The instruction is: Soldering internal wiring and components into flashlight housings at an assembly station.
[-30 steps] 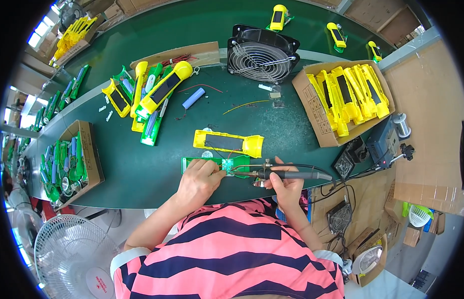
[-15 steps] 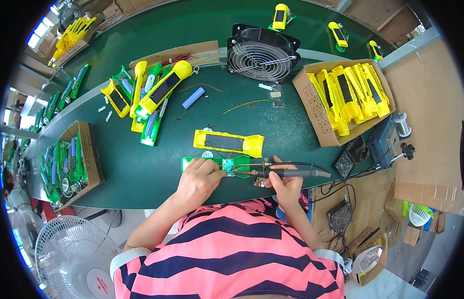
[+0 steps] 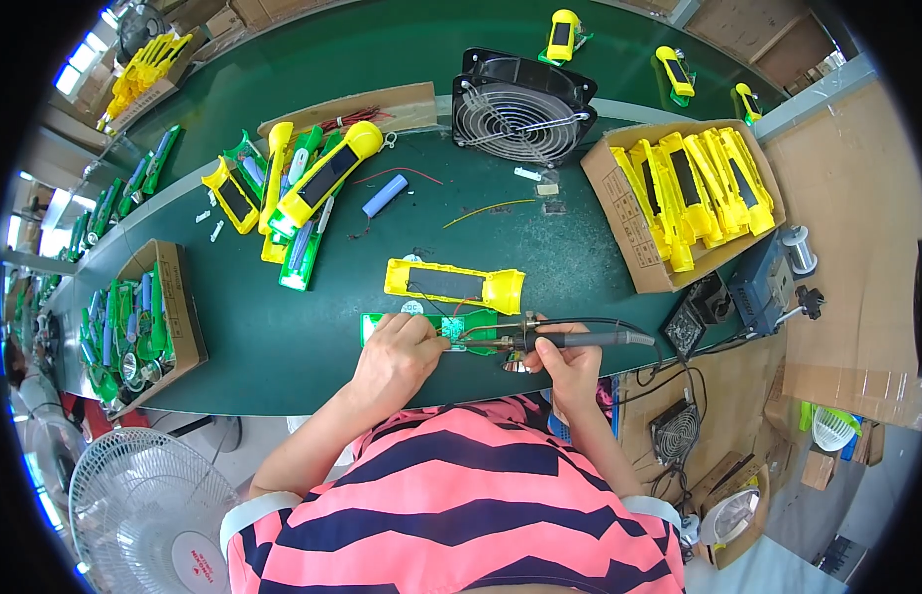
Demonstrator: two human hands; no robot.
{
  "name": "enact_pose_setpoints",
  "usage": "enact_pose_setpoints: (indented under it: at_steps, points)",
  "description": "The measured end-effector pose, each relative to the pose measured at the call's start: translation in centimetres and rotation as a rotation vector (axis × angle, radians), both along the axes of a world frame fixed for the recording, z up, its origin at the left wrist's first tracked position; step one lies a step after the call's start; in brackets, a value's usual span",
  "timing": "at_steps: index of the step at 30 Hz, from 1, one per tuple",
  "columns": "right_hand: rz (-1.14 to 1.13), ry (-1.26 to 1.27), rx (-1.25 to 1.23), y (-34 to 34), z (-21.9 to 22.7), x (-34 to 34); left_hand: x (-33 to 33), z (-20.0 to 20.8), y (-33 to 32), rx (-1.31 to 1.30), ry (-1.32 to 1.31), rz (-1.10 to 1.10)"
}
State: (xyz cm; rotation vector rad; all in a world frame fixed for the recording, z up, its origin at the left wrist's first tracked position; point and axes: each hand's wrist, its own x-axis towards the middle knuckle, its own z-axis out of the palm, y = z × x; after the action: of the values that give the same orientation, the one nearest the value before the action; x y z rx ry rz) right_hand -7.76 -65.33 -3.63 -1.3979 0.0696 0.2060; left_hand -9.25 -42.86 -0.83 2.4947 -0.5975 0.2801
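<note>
In front of me a green lamp housing (image 3: pixel 375 324) lies flat, with a small green circuit board (image 3: pixel 451 332) in it. My left hand (image 3: pixel 397 351) rests over the housing's left part. Its fingers are pinched together at the board, and what they hold is hidden. From the right, my right hand (image 3: pixel 570 364) grips a soldering iron (image 3: pixel 595 340) with a thin metal tube alongside. The iron's tip reaches the board close to my left fingertips. Just beyond, a yellow housing half (image 3: pixel 451 284) lies open side up, with thin wires running toward the board.
A carton of yellow housings (image 3: pixel 619 213) stands at the right, beside a blue soldering station (image 3: pixel 758 287). A black fan (image 3: pixel 523 109) stands at the back. Yellow-green lamps (image 3: pixel 322 183) and a blue battery cell (image 3: pixel 385 196) lie left of centre. Another carton (image 3: pixel 189 307) holds green parts.
My right index finger has shifted a little on the soldering iron. Both hands otherwise stay in place. The yellow lamps on the far green surface have moved slightly right.
</note>
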Motion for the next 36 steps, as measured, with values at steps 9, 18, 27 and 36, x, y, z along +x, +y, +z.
enact_pose_setpoints:
  at_steps: [9,18,27,36]
  points:
    - [-0.049,-0.106,0.156,-2.0,0.3,0.0,0.0,0.4,-0.5,0.050,0.003,0.022]
    - [-0.169,-0.179,0.166,-3.2,-0.9,-1.1,2.2,1.1,1.5,-0.126,0.029,0.211]
    - [-0.209,-0.632,-0.159,-5.3,1.8,-0.1,5.2,-1.9,4.0,0.085,0.103,0.415]
    - [-0.576,-0.780,-0.591,-13.1,5.3,8.5,5.2,-1.9,3.9,0.116,0.175,0.405]
